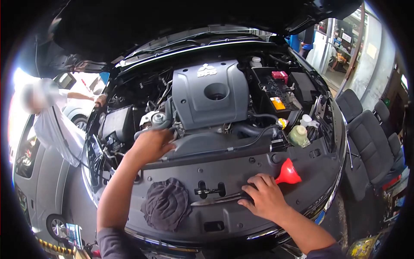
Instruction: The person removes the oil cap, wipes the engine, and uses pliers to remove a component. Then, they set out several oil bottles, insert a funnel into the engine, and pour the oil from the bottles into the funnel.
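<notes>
My left hand [152, 146] is over the front left of the engine bay, beside a dark hose [169, 113] and the oil filler area. Its thumb stands apart from the fingers, and nothing shows in it. On the black front panel [258, 222], my right hand [265, 196] has its fingers closed around the handles of a long, dark metal tool [217, 200], probably pliers, which points left. Just beyond that hand lies a red funnel [289, 172]. A crumpled dark cloth [167, 203] rests on the panel between my arms. The grey engine cover [211, 105] sits behind.
The raised hood [172, 26] hangs overhead. At the right are a battery [276, 93] and a greenish reservoir [298, 136]. A person [60, 116] stands at the left fender with a hand on its edge. Car seats [371, 142] stand at the far right.
</notes>
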`<state>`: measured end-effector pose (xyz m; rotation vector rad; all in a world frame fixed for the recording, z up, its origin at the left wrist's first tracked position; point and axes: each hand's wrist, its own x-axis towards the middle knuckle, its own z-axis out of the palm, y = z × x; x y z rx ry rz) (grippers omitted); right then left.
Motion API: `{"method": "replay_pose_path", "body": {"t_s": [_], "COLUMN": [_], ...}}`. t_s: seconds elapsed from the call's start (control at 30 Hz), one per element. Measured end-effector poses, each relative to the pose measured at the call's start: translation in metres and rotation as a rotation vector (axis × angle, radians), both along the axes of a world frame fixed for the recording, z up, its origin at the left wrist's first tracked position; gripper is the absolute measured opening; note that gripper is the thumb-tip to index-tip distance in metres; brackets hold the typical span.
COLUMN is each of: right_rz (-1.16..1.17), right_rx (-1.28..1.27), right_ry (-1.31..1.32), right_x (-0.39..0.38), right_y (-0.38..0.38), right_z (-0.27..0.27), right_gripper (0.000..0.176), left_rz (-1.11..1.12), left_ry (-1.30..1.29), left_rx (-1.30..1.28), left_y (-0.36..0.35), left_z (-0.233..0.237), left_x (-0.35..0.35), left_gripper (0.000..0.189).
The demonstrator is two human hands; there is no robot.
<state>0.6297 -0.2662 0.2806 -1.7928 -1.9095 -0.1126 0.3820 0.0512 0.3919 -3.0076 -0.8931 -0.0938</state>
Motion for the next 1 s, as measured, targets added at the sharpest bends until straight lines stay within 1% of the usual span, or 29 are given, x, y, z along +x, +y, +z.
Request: {"method": "replay_pose_path", "body": {"t_s": [0.07, 0.1, 0.17, 0.2, 0.23, 0.3, 0.33, 0.37, 0.4, 0.43, 0.5, 0.6, 0.7, 0.8, 0.9, 1.0], "right_rz": [-0.081, -0.134, -0.416, -0.578, -0.603, -0.599, -0.592, -0.542, -0.512, -0.484, -0.450, -0.431, -0.427, -0.427, -0.426, -0.424], "right_rx": [0.142, 0.242, 0.301, 0.327, 0.283, 0.196, 0.147, 0.157, 0.158, 0.158, 0.189, 0.219, 0.216, 0.210, 0.194, 0.184], "right_ry": [-0.011, -0.021, -0.025, -0.040, 0.022, 0.137, 0.201, 0.216, 0.209, 0.204, 0.203, 0.186, 0.212, 0.227, 0.225, 0.252], "right_x": [0.006, 0.015, 0.037, 0.052, 0.061, 0.072, 0.073, 0.074, 0.075, 0.074, 0.079, 0.081, 0.078, 0.079, 0.079, 0.079], "right_y": [-0.013, -0.021, -0.031, -0.039, -0.043, -0.046, -0.048, -0.048, -0.049, -0.049, -0.043, -0.044, -0.044, -0.043, -0.044, -0.041], "right_z": [0.006, 0.006, 0.008, 0.008, 0.004, -0.006, -0.012, -0.015, -0.018, -0.021, -0.022, -0.022, -0.019, -0.020, -0.020, -0.017], "right_gripper": [0.039, 0.045, 0.055, 0.060, 0.068, 0.063, 0.060, 0.051, 0.049, 0.046, 0.039, 0.037, 0.032, 0.031, 0.030, 0.030], "left_rz": [-0.020, -0.062, -0.138, -0.189, -0.192, -0.185, -0.219, -0.244, -0.268, -0.281, -0.288, -0.285, -0.267, -0.212, -0.044, 0.146], "left_ry": [0.000, -0.007, -0.057, -0.114, -0.081, -0.014, 0.085, 0.179, 0.277, 0.278, 0.267, 0.253, 0.279, 0.264, 0.325, 0.064], "left_rx": [0.072, 0.121, 0.183, 0.192, 0.192, 0.197, 0.203, 0.214, 0.220, 0.174, 0.099, 0.117, 0.069, 0.060, 0.064, 0.026], "left_y": [0.027, 0.045, 0.088, 0.112, 0.128, 0.153, 0.161, 0.167, 0.172, 0.177, 0.189, 0.185, 0.191, 0.190, 0.179, 0.172], "left_z": [-0.004, -0.010, -0.032, -0.046, -0.056, -0.066, -0.069, -0.067, -0.068, -0.069, -0.055, -0.055, -0.059, -0.065, -0.064, -0.075], "left_x": [0.058, 0.086, 0.148, 0.193, 0.217, 0.253, 0.266, 0.277, 0.283, 0.284, 0.278, 0.281, 0.285, 0.290, 0.302, 0.312], "left_gripper": [0.033, 0.031, 0.028, 0.028, 0.028, 0.032, 0.032, 0.032, 0.032, 0.033, 0.036, 0.038, 0.033, 0.030, 0.036, 0.053]}}
